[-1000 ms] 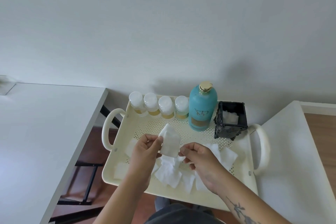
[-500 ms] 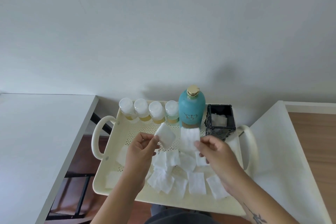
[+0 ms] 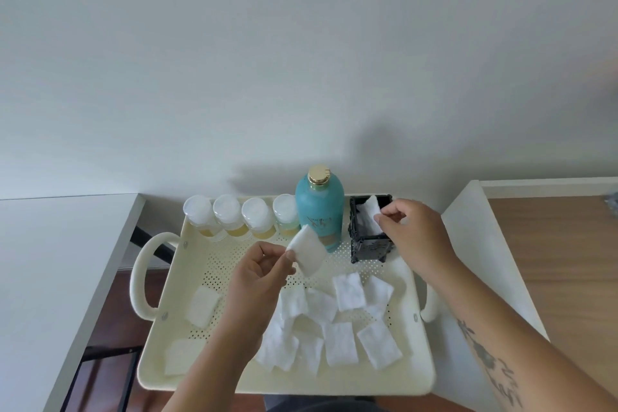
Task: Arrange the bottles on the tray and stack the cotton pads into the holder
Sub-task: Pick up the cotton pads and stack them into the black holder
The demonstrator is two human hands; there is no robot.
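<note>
A head-worn camera is looking forward and down from above and behind the left hand (image 3: 257, 273) and the right hand (image 3: 413, 237) — both forearms are crossing the bottom edge. It is sitting close, the tray (image 3: 214, 261) beneath the hands filling the lower half, the wall (image 3: 301, 60) beyond them the upper; its wide lens is also catching a white table (image 3: 50, 261) outside the left hand and a wooden surface (image 3: 568, 261) outside the right.

Bare tray floor (image 3: 217, 264) lies open between small bottles (image 3: 240, 216) and loose pads (image 3: 341, 341). The teal bottle (image 3: 319, 207) stands just beside the holder (image 3: 371, 246), whose mouth the right hand (image 3: 414, 234) partly covers
</note>
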